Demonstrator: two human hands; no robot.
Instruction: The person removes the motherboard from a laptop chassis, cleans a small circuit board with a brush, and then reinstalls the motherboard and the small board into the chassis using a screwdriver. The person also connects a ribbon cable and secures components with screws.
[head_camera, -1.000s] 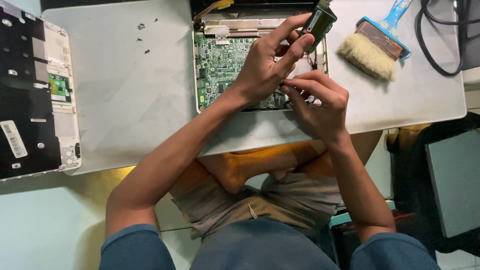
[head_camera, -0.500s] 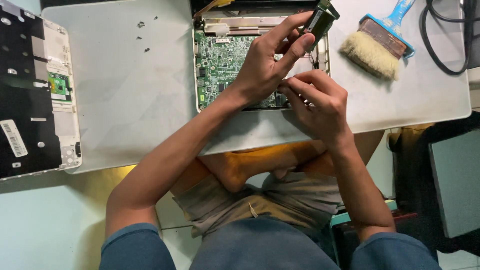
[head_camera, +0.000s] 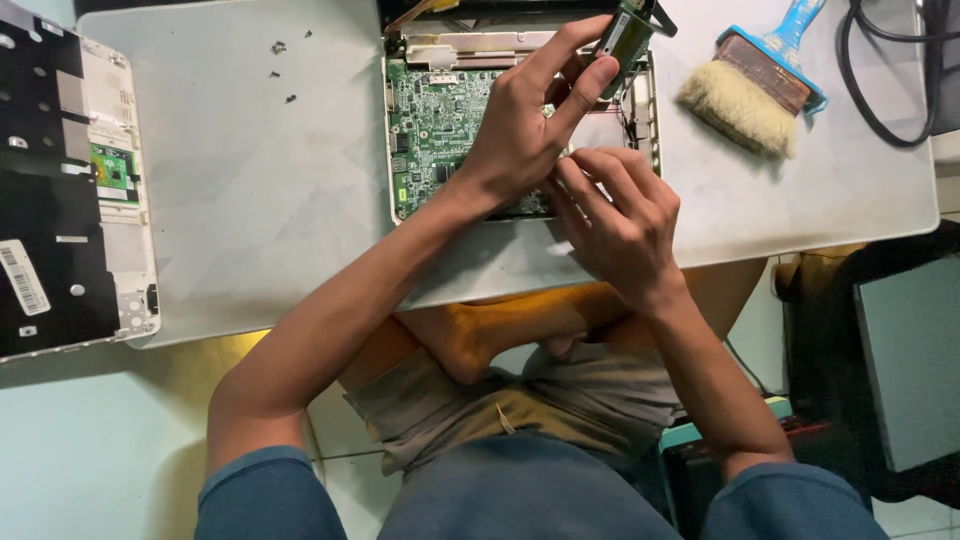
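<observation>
The left hand (head_camera: 520, 135) pinches a small dark flat part (head_camera: 622, 38) over the open white laptop case with its green board (head_camera: 440, 120). The right hand (head_camera: 620, 220) curls its fingers tight just beside it, hiding the board's right side. A blue-handled brush (head_camera: 750, 85) lies nearby; a black keyboard panel (head_camera: 60, 190) sits well apart.

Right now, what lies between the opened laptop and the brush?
Only bare white table separates the opened laptop from the brush, seen in the head view.

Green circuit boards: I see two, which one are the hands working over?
The large green board in the opened case at top centre, under both the left hand and right hand. The small green board lies far left, untouched.
</observation>
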